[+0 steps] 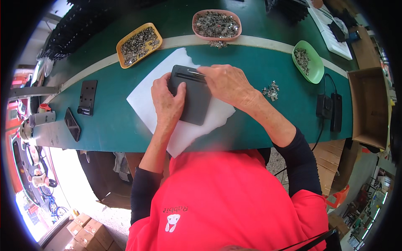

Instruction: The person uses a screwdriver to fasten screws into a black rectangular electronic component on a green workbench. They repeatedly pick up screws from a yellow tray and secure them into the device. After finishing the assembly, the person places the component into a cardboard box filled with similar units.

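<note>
A dark grey flat rectangular panel (pixel 194 100) with a slotted recess near its far end lies on a white foam sheet (pixel 146 94). My left hand (pixel 167 98) grips the panel's left edge, thumb on top, fingers mostly hidden. Over the recess, my right hand (pixel 228 83) is closed in a pinch at the panel's far right corner. A thin, shiny metal piece (pixel 195 72) runs from its fingertips along the recess; whether it is a tool or a part, I cannot make out. Right of that hand, a loose pile of small metal parts (pixel 271 90) rests on the green table.
Small metal parts fill a yellow tray (pixel 121 56), a pink tray (pixel 196 31) and a green tray (pixel 316 67) along the far side. A black bracket (pixel 87 97) and a phone-like black slab (pixel 72 124) lie left. Black power adapters (pixel 324 106) and a cardboard box (pixel 368 106) are right.
</note>
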Motion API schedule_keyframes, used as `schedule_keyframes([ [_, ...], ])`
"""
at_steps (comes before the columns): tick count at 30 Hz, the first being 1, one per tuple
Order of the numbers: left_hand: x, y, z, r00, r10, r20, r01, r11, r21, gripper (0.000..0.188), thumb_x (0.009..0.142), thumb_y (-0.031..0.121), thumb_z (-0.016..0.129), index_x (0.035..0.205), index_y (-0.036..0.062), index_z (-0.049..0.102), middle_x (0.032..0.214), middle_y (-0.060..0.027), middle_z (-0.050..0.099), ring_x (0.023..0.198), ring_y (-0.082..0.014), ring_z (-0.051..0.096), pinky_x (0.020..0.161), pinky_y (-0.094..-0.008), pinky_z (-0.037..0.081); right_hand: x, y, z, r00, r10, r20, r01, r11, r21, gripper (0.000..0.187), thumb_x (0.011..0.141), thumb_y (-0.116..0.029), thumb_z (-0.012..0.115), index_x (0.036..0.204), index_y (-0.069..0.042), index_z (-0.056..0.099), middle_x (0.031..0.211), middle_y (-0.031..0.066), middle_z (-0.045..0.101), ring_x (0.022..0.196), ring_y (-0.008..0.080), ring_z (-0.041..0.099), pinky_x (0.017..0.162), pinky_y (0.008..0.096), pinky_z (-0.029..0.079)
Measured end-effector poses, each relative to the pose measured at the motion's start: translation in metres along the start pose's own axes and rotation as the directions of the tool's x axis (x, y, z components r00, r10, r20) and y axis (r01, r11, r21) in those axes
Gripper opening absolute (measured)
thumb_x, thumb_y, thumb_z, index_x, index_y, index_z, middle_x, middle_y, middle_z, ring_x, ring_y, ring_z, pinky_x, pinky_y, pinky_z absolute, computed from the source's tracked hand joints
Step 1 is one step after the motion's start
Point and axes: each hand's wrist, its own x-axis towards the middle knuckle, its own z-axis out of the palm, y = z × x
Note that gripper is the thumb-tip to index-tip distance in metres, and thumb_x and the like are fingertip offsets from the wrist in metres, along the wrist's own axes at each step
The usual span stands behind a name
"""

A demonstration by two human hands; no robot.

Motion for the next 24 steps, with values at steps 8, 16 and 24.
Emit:
schedule_keyframes([
  [8, 0.020, -0.001, -0.001, 0.965, -0.246, 0.086, 0.256, 0.955, -0.148, 0.031, 0.085, 0.022, 0.068, 0.102, -0.0032, 0.066, 0.090, -0.0136, 0.068, 0.081, -0.0232, 0.063, 0.077, -0.0350, 0.050, -0.020, 0.033, 0.018, 0.961, 0.262, 0.091, -0.265, 0.772, 0.578, 0.033, 0.088, -0.014, 0.058, 0.119, -0.004, 0.065, 0.069, 0.0068, 0.063, 0.063, 0.0144, 0.059, 0.061, 0.0304, 0.049],
  [16, 0.041, 0.018, -0.014, 0.913, -0.361, 0.189, 0.368, 0.930, -0.001, 0.031, 0.076, 0.025, 0.062, 0.087, -0.0032, 0.068, 0.079, -0.0123, 0.069, 0.076, -0.0208, 0.065, 0.076, -0.0310, 0.049, -0.025, 0.032, 0.015, 0.905, 0.365, 0.219, -0.405, 0.579, 0.708, 0.030, 0.090, -0.017, 0.059, 0.114, -0.002, 0.067, 0.067, -0.0005, 0.059, 0.053, 0.0037, 0.047, 0.047, 0.0220, 0.038],
  [24, 0.046, 0.012, -0.029, 0.944, -0.242, 0.223, 0.285, 0.939, -0.190, 0.021, 0.080, 0.015, 0.065, 0.086, -0.0055, 0.066, 0.075, -0.0066, 0.065, 0.068, -0.0120, 0.058, 0.065, -0.0266, 0.048, -0.029, 0.034, 0.018, 0.903, 0.371, 0.218, -0.409, 0.580, 0.705, 0.027, 0.091, -0.019, 0.058, 0.108, -0.002, 0.070, 0.065, -0.0011, 0.057, 0.052, 0.0033, 0.047, 0.046, 0.0212, 0.037],
])
